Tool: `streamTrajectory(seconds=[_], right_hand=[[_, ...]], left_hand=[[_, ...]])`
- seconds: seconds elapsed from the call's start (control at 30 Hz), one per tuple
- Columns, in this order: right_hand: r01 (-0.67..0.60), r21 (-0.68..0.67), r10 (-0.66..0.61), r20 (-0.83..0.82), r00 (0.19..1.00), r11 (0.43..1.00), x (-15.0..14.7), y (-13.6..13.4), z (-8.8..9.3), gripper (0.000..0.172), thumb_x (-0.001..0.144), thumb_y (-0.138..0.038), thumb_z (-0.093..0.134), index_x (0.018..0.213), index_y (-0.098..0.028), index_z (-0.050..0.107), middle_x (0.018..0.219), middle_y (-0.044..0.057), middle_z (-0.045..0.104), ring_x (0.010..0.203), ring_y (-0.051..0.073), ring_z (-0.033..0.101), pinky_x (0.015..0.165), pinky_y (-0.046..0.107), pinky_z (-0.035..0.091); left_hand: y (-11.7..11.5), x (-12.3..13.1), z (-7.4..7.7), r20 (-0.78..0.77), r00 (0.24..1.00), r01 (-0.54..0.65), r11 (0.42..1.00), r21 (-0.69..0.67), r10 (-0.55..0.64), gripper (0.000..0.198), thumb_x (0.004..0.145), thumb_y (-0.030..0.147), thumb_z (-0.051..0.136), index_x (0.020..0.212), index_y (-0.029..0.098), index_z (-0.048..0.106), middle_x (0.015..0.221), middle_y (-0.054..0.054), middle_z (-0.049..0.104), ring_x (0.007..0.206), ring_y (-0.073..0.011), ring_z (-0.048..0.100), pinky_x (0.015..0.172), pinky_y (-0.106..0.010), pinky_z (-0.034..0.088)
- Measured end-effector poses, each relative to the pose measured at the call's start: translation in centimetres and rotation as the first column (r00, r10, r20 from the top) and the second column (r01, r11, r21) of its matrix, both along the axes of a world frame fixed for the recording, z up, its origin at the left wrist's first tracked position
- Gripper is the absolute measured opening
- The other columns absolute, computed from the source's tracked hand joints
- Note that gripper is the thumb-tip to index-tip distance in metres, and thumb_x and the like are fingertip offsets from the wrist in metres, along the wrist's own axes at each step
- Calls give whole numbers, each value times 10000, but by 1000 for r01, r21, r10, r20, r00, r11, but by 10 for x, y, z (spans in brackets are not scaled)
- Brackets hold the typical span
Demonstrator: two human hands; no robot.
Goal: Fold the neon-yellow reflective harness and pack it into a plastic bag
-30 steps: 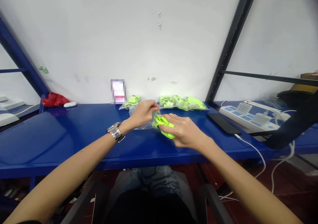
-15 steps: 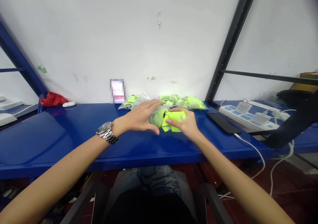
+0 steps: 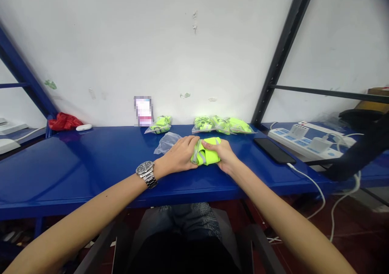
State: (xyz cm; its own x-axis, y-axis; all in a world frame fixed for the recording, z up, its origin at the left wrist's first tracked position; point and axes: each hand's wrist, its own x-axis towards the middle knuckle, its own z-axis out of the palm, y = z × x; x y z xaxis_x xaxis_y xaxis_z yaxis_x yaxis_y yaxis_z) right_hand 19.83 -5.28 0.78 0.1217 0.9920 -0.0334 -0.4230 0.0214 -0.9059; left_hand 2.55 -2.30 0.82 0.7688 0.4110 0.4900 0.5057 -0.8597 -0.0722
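A folded neon-yellow reflective vest (image 3: pixel 209 154) with silvery strips lies between my hands, low over the blue table. Its left end appears to be inside a clear plastic bag (image 3: pixel 167 142), whose loose part spreads out to the left behind my wrist. My left hand (image 3: pixel 183 154), wearing a metal watch (image 3: pixel 146 172) at the wrist, is closed around the bagged end; its fingertips are partly hidden. At the right end, my right hand (image 3: pixel 225 154) grips the vest, thumb on top and fingers behind.
Bagged neon-yellow bundles (image 3: pixel 217 124) lie along the wall, with another bundle (image 3: pixel 161 124) farther left. A phone with a blurred screen (image 3: pixel 143 111) leans there. On the right are a charging black phone (image 3: pixel 274 150) and power strip (image 3: pixel 300 142). Red cloth (image 3: pixel 65 121) sits far left.
My left hand has come down and right, closing on the bagged end. The bag's loose part now lies lower on the table. My right hand has tilted around the vest's end.
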Motion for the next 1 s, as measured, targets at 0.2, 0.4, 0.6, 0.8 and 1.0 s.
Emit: streamTrajectory(seconds=[0.2, 0.4, 0.6, 0.8, 1.0], right_hand=[[147, 85, -147, 1, 989, 986, -14, 6, -4, 489, 377, -318, 948, 698, -141, 623, 659, -1, 676, 581, 143, 606, 558, 291, 519], [211, 111, -204, -77, 976, 971, -26, 11, 2, 472, 401, -303, 941, 728, -147, 637, 683, -5, 682, 609, 149, 622, 606, 304, 536], [-68, -59, 66, -45, 997, 996, -7, 9, 4, 366, 490, -215, 916, 726, -131, 650, 704, 44, 706, 621, 185, 657, 590, 320, 557], [-194, -132, 193, -22, 981, 972, 2, 10, 17, 258, 608, -192, 857, 763, -113, 666, 741, 77, 714, 627, 201, 668, 579, 333, 566], [-6, -103, 0, -63, 998, 995, -12, 17, 8, 314, 538, -177, 883, 672, -143, 601, 646, 27, 661, 587, 173, 621, 579, 319, 531]], left_hand=[[4, 3, -1, 17, 1000, 17, 994, 105, -19, 736, 760, 431, 738, 1301, 85, 377, 1253, -222, 546, 1154, -358, 543, 976, -499, 479], [-1, 6, -4, 126, 992, -47, 980, 193, 23, 687, 796, 437, 700, 1290, 71, 393, 1191, -221, 576, 1127, -371, 545, 961, -523, 464], [-4, -13, 13, -95, 993, 59, 994, -89, -67, 928, 695, 659, 728, 1363, 137, 352, 1310, -199, 519, 1186, -352, 530, 963, -458, 464], [-1, -15, 26, -69, 998, -31, 936, -350, 7, 798, 698, 509, 728, 1320, 163, 368, 1112, -120, 586, 1002, -302, 604, 772, -389, 494], [-5, 4, 4, -13, 990, -142, 962, -234, 143, 702, 678, 431, 723, 1238, 132, 421, 1179, -150, 557, 1080, -322, 549, 873, -435, 470]])
